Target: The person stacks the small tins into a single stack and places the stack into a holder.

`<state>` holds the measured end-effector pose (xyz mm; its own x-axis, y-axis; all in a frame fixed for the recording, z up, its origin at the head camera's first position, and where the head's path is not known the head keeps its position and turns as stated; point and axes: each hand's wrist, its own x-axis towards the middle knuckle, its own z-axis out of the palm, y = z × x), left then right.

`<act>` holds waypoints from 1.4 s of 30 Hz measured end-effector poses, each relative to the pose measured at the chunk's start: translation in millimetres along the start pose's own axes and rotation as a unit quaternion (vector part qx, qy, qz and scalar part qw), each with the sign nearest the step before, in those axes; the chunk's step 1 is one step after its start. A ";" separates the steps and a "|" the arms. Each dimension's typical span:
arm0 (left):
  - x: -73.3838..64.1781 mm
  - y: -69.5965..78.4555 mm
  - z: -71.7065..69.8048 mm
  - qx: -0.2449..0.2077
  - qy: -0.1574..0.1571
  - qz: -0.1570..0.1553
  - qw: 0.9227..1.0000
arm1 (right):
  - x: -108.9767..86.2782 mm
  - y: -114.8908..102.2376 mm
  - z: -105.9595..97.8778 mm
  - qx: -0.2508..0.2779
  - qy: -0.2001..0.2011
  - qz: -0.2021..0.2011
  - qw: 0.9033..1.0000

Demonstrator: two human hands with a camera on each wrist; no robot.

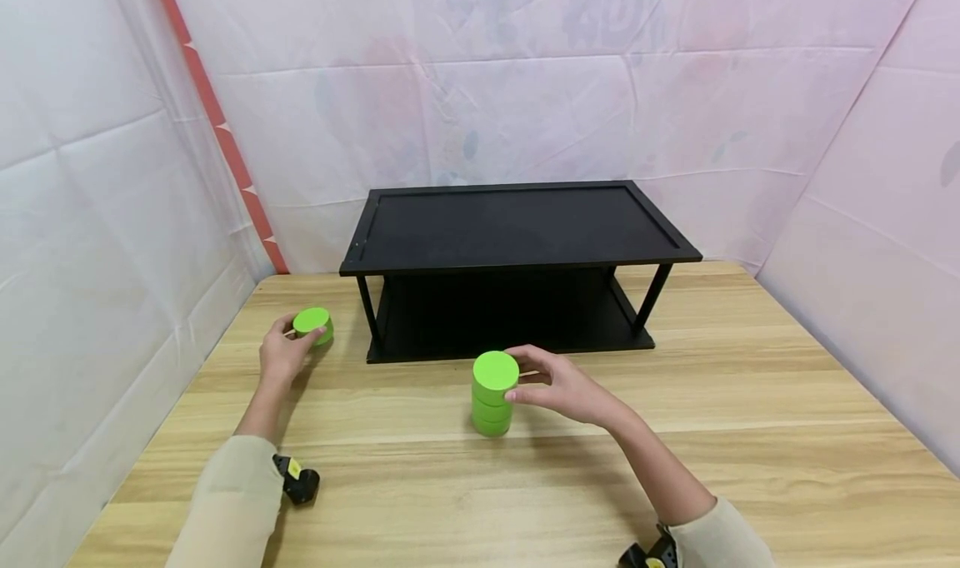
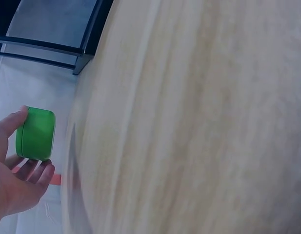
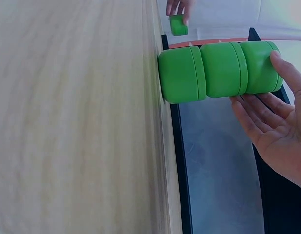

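Observation:
A stack of three green round pucks [image 1: 493,401] [image 3: 218,70] stands on the wooden table [image 1: 750,401] in front of the black shelf. My right hand [image 1: 558,385] [image 3: 272,117] cups the stack's top from the right. Its thumb touches the top puck [image 3: 260,66], and its fingers lie nearly straight alongside. At the left, my left hand [image 1: 285,351] [image 2: 13,170] grips a single green puck [image 1: 312,322] [image 2: 35,134] [image 3: 178,24] between thumb and fingers, a little above the table near the shelf's left leg.
A black two-tier shelf [image 1: 517,226] stands at the back middle of the table, with both tiers bare. Pale sheeted walls close in the left, back and right. Bare wood lies to the right of the stack and along the front edge.

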<state>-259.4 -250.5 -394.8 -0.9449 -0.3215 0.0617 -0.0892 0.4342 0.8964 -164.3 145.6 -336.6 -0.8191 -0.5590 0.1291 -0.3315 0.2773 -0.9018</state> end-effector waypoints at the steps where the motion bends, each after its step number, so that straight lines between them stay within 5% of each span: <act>1: -0.6 1.1 -0.3 0.000 -0.003 -0.001 1.000 | -0.1 0.3 -0.2 -0.001 0.000 0.000 1.000; 25: -18.1 16.8 -8.5 -0.016 -0.055 0.012 0.998 | 0.1 1.3 -0.6 0.000 0.002 0.002 1.000; 33: -25.5 17.8 -10.3 -0.007 -0.068 0.026 0.997 | 5.2 28.2 -2.6 0.000 0.004 -0.003 1.000; 42: -31.7 19.1 -11.4 0.008 -0.080 0.040 0.996 | 5.9 31.3 -3.8 -0.012 0.005 -0.017 1.000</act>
<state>-227.6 -241.7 -374.7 -0.9873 -0.1469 0.0604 -0.0153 0.4667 0.8843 -181.2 154.0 -362.4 -0.8115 -0.5609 0.1642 -0.3704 0.2762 -0.8869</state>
